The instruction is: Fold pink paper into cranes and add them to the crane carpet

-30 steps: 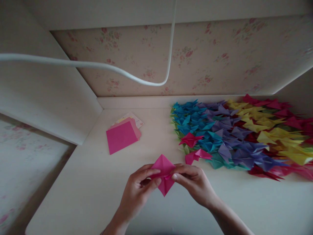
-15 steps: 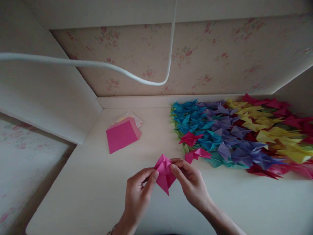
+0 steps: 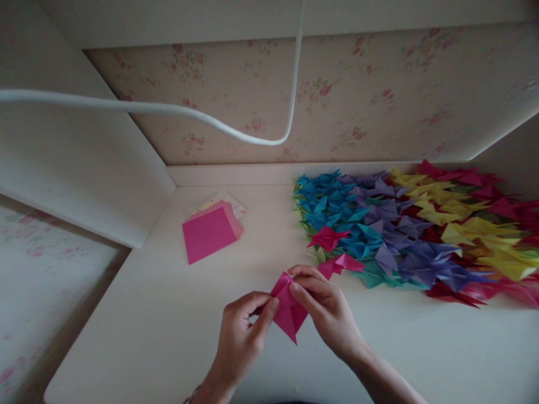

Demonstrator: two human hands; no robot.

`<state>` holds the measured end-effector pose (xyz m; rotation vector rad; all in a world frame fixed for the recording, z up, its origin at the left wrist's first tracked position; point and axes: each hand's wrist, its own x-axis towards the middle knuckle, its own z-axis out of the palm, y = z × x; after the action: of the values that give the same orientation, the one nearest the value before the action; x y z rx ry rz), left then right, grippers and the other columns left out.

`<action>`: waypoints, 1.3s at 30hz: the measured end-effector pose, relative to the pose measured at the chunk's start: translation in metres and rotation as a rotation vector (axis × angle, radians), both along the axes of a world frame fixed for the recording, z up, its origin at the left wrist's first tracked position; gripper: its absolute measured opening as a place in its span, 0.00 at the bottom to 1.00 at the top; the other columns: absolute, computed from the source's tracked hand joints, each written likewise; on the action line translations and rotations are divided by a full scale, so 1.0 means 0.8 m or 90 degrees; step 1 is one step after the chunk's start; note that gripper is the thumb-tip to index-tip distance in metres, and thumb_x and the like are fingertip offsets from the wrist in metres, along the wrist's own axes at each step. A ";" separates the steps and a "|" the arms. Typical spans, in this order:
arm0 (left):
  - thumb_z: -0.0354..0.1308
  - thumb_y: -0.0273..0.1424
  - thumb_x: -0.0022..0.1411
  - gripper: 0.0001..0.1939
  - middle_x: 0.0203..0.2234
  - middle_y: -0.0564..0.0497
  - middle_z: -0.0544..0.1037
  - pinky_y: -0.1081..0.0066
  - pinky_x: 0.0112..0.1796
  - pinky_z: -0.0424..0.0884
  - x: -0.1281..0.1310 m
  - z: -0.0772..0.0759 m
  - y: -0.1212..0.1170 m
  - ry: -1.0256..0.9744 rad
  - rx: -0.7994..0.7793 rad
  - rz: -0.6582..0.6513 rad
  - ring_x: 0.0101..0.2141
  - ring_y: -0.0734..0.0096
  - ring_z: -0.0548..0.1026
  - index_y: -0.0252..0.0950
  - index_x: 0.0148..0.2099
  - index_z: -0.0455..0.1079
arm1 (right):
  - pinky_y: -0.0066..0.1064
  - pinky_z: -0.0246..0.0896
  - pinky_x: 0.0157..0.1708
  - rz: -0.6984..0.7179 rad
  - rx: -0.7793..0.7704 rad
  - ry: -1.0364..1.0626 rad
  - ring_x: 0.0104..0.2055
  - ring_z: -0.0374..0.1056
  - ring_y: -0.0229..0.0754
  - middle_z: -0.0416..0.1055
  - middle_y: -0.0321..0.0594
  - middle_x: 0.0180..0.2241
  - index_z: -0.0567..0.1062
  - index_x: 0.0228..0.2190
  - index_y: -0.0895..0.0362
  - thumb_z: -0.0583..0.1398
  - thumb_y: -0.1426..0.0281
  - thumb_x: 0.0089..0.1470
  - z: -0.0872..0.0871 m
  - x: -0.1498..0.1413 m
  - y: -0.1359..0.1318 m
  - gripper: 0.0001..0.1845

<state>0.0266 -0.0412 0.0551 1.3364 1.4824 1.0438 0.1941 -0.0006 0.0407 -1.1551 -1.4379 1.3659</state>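
Observation:
A pink sheet of origami paper (image 3: 288, 314), partly folded into a diamond-like shape with a point downward, is held above the table between both hands. My left hand (image 3: 244, 331) pinches its left corner between thumb and fingers. The thumb and fingers of my right hand (image 3: 326, 308) are closed on its upper right edge, near the top, and cover part of it. Just beyond my right hand lies a folded pink paper crane (image 3: 341, 265), with a red-pink one (image 3: 328, 239) behind it.
Rows of folded paper cranes in blue (image 3: 326, 202), purple (image 3: 385, 224) and yellow (image 3: 484, 230) fill the table's right side. A stack of pink paper squares (image 3: 210, 233) lies at the back left. A white cable (image 3: 202, 116) hangs across the view above the white table (image 3: 138, 320).
The top of the pink paper has been folded down under my right fingers, which moved up toward its tip. Its lower point has swung slightly right.

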 end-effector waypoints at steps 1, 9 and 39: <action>0.58 0.35 0.64 0.12 0.23 0.50 0.78 0.77 0.26 0.68 0.000 -0.001 0.000 -0.001 -0.002 -0.002 0.24 0.71 0.72 0.35 0.33 0.79 | 0.33 0.64 0.46 -0.004 -0.003 0.002 0.47 0.70 0.46 0.71 0.45 0.44 0.80 0.28 0.56 0.60 0.61 0.60 -0.001 0.000 -0.001 0.15; 0.58 0.34 0.65 0.13 0.37 0.46 0.83 0.73 0.35 0.75 -0.004 -0.016 -0.001 -0.060 -0.030 -0.075 0.34 0.65 0.79 0.39 0.50 0.78 | 0.32 0.64 0.45 -0.031 -0.008 0.008 0.46 0.69 0.45 0.71 0.44 0.42 0.81 0.29 0.55 0.60 0.61 0.60 -0.005 0.000 -0.001 0.15; 0.64 0.27 0.59 0.15 0.50 0.46 0.79 0.69 0.41 0.77 -0.026 -0.022 -0.002 -0.155 0.040 -0.188 0.44 0.60 0.80 0.47 0.48 0.79 | 0.29 0.69 0.34 0.170 0.089 0.034 0.35 0.75 0.43 0.80 0.41 0.34 0.83 0.34 0.53 0.69 0.68 0.52 0.004 0.028 0.002 0.05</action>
<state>0.0058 -0.0427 0.0374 1.3694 1.0450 1.0233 0.2163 0.0013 0.0442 -0.8540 -1.6659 1.4372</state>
